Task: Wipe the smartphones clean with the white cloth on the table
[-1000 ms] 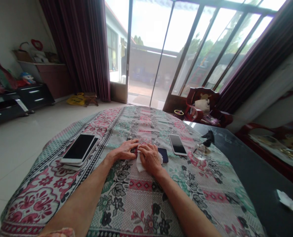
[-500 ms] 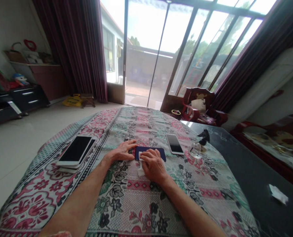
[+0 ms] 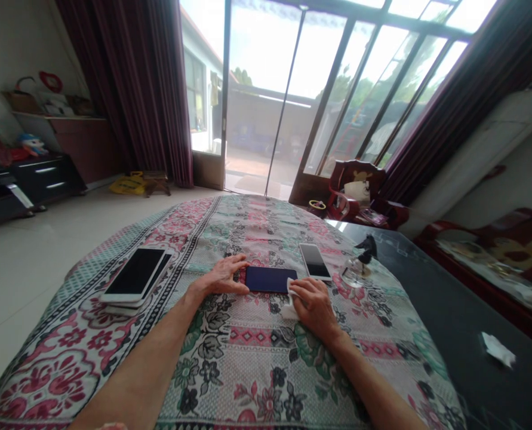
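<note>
A dark blue phone (image 3: 268, 279) lies flat, long side across, on the patterned tablecloth (image 3: 266, 340). My left hand (image 3: 224, 276) rests at its left end, fingers spread, thumb and fingers around that edge. At the phone's right end, my right hand (image 3: 313, 301) is closed on a white tissue (image 3: 289, 307), which touches the phone's corner. Just beyond the right hand lies a white-framed phone (image 3: 314, 261) with a dark screen. Farther right stands a clear spray bottle (image 3: 357, 267) with a black nozzle.
White-framed phones (image 3: 135, 275) lie stacked at the table's left. A dark table (image 3: 427, 286) adjoins on the right, with a crumpled tissue (image 3: 497, 349) on it. Beyond are a carved wooden chair (image 3: 357, 191), glass doors (image 3: 261, 119) and a yellow bag (image 3: 129, 183) on the floor.
My right hand has slid rightward along the blue phone with the tissue, uncovering most of its surface. My left hand stays at the phone's left end.
</note>
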A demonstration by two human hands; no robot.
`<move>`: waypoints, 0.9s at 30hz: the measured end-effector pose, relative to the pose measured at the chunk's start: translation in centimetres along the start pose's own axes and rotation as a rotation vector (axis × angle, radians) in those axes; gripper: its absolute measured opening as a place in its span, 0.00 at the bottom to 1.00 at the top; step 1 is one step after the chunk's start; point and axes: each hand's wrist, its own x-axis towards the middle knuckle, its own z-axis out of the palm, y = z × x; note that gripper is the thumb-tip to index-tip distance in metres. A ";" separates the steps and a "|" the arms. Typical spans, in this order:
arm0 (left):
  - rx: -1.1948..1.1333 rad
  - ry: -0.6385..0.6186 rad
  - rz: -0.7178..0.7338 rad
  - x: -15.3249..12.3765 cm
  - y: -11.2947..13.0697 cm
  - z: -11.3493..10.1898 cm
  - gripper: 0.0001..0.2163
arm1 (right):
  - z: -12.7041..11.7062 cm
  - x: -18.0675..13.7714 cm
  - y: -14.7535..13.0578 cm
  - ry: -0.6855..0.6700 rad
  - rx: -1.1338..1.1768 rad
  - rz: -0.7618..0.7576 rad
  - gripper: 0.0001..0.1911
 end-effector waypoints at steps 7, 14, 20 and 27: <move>0.000 -0.014 -0.003 0.0 0.0 -0.2 0.35 | 0.4 0.3 0.5 -0.005 -0.033 0.037 0.12; -0.032 0.019 0.014 0.2 -0.4 0.3 0.35 | 1.7 2.7 -2.1 -0.102 -0.051 0.038 0.14; -0.046 0.021 0.027 0.3 -0.9 0.4 0.36 | 3.2 4.1 -4.9 -0.165 -0.020 0.022 0.15; -0.040 0.039 0.061 0.6 -1.5 0.8 0.35 | 4.7 4.8 -7.5 -0.193 0.049 -0.058 0.14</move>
